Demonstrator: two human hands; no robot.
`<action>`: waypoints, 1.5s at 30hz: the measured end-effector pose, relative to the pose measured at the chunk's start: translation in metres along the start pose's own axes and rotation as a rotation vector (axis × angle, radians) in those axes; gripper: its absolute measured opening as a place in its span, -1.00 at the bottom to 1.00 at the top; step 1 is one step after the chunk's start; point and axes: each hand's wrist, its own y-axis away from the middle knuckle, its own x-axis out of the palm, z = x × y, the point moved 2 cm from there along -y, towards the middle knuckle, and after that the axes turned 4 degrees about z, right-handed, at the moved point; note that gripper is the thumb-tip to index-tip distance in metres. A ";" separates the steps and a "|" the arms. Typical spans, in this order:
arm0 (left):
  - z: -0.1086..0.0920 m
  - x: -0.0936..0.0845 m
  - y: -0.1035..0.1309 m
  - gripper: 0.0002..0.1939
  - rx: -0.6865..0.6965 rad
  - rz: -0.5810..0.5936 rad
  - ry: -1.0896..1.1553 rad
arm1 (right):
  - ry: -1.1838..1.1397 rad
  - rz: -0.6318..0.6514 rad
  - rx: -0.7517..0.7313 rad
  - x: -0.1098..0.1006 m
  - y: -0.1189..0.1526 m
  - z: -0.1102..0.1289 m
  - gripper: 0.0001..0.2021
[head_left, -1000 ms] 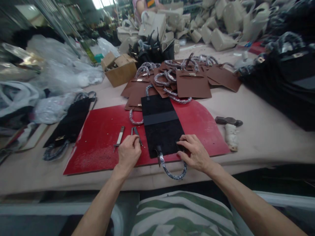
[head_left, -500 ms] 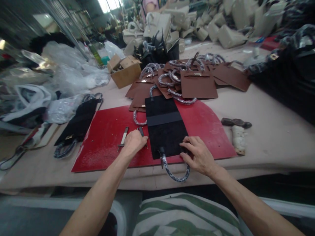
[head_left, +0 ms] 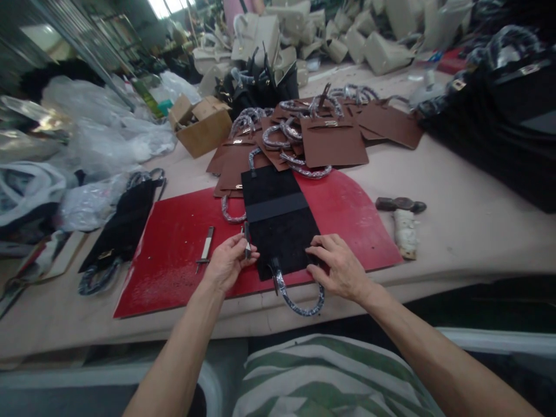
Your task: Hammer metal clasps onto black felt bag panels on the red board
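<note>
A black bag panel point(head_left: 284, 237) with a smoother band across its middle lies on the red board point(head_left: 174, 243). A plastic-wrapped handle point(head_left: 299, 308) loops from its near edge towards me. My right hand point(head_left: 337, 265) is at the panel's near right corner, its fingers curled around the end of that handle; the fingertips partly hide it. Beside the panel's left edge, my left hand point(head_left: 229, 258) pinches a small, narrow dark tool point(head_left: 247, 240), raised off the board; its exact kind is unclear. A caliper-like metal tool point(head_left: 205, 250) lies to the left of this hand.
A hammer point(head_left: 402, 223) with a wrapped grip lies right of the board. Brown bag panels point(head_left: 334, 145) with wrapped handles are heaped behind. Another black panel point(head_left: 117, 226) lies left; a cardboard box point(head_left: 202, 130) stands behind. Black panels point(head_left: 499, 127) are piled at right.
My left hand has turned and lifted the small dark tool from the board beside the panel. My right hand keeps its place at the corner. The whole view has shifted slightly.
</note>
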 end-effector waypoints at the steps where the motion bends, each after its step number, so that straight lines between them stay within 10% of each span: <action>1: 0.004 0.005 0.001 -0.61 0.022 0.017 0.053 | -0.002 -0.003 -0.007 0.000 0.000 0.000 -0.72; 12: 0.031 0.044 0.003 -0.72 0.367 0.137 -0.205 | -0.004 0.003 -0.025 0.000 -0.001 0.001 -0.71; 45: 0.040 0.052 0.013 -0.87 0.866 0.106 -0.849 | -0.165 -0.062 -0.032 -0.005 -0.001 -0.002 -0.73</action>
